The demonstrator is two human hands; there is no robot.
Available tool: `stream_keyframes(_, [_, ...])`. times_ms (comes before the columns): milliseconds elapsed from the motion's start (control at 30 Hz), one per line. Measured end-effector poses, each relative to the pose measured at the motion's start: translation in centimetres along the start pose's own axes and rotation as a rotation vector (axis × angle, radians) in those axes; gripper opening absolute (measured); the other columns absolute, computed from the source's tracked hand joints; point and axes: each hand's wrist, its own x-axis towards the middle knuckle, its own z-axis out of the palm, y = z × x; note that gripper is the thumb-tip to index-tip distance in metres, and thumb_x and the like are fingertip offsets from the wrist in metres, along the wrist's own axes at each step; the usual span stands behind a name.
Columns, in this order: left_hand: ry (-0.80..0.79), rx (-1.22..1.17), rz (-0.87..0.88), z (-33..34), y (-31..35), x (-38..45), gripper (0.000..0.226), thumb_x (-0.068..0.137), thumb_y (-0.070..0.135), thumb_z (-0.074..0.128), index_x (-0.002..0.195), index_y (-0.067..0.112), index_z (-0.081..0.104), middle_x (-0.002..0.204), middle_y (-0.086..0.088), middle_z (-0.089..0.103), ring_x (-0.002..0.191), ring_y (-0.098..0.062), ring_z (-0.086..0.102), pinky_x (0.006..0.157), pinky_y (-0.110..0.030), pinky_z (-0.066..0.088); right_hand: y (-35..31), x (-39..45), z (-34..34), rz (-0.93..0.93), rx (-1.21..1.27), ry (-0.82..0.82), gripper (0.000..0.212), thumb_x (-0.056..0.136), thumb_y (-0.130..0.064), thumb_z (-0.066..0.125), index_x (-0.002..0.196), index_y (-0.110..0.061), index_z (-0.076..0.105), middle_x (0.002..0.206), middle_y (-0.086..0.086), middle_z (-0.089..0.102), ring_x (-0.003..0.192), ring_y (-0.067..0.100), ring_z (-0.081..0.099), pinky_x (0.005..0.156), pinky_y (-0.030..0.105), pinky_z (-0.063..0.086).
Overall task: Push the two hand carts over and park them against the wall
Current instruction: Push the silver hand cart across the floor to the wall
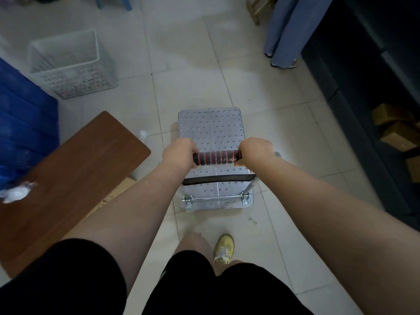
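A small hand cart with a silver dimpled platform (210, 126) stands on the tiled floor straight in front of me. Its handle bar (217, 158) has a black foam grip wound with red rings. My left hand (179, 153) is closed around the left end of the grip, and my right hand (255, 150) is closed around the right end. A black crossbar and a thin metal rod run across the cart's near end below the handle. Only this one cart is in view.
A brown wooden tabletop (75, 169) lies close on the left. Behind it stand blue crates (20, 119) and a white mesh basket (72, 64). Dark shelving with cardboard boxes (395, 133) lines the right. Another person's legs (286, 30) stand ahead on the right.
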Motion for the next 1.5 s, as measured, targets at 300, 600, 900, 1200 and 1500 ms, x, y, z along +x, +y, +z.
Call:
stream_keyframes(300, [0.028,-0.066,-0.008,-10.0,-1.1,13.8,0.028,0.076,0.006,0.073,0.102,0.015,0.074,0.1,-0.008,0.073,0.098,-0.025,0.067,0.082,-0.031,0.051,-0.6,13.7,-9.6,0.007,-0.001,0.008,0.03,0.086,-0.035,0.067,0.107,-0.014,0.064,0.063,-0.002,0.042,0.075,0.019,0.053,0.065,0.027,0.042])
stream_keyframes(600, [0.004,-0.011,0.04,-20.7,-2.3,28.0,0.029,0.082,0.008,0.067,0.11,0.016,0.071,0.108,-0.009,0.07,0.103,-0.025,0.064,0.074,-0.027,0.043,-1.3,28.1,-19.4,0.042,0.027,0.006,0.03,0.085,-0.035,0.067,0.107,-0.013,0.064,0.063,-0.002,0.042,0.075,0.018,0.053,0.065,0.027,0.043])
stream_keyframes(900, [0.097,-0.057,-0.008,-30.4,-1.8,43.1,0.026,0.076,0.003,0.07,0.098,0.017,0.075,0.088,-0.007,0.071,0.083,-0.023,0.063,0.07,-0.027,0.046,-0.3,43.1,-30.5,-0.026,-0.002,-0.003,0.033,0.087,-0.036,0.065,0.111,-0.012,0.062,0.063,-0.001,0.04,0.076,0.02,0.052,0.065,0.029,0.042])
stream_keyframes(1200, [0.11,-0.041,-0.005,-40.0,-0.4,58.1,0.028,0.08,0.007,0.065,0.105,0.016,0.073,0.099,-0.014,0.071,0.095,-0.03,0.066,0.068,-0.024,0.037,1.8,57.9,-41.5,-0.076,0.005,-0.052,0.037,0.089,-0.033,0.064,0.116,-0.009,0.061,0.084,0.003,0.052,0.08,0.02,0.051,0.07,0.028,0.045])
stream_keyframes(1500, [0.127,-0.04,0.05,-49.5,-0.2,72.7,0.025,0.081,0.01,0.067,0.104,0.016,0.074,0.085,-0.007,0.062,0.085,-0.026,0.06,0.067,-0.026,0.036,3.0,71.6,-51.4,-0.024,0.012,-0.042,0.04,0.088,-0.038,0.064,0.115,-0.008,0.06,0.066,-0.001,0.04,0.081,0.019,0.051,0.078,0.031,0.051])
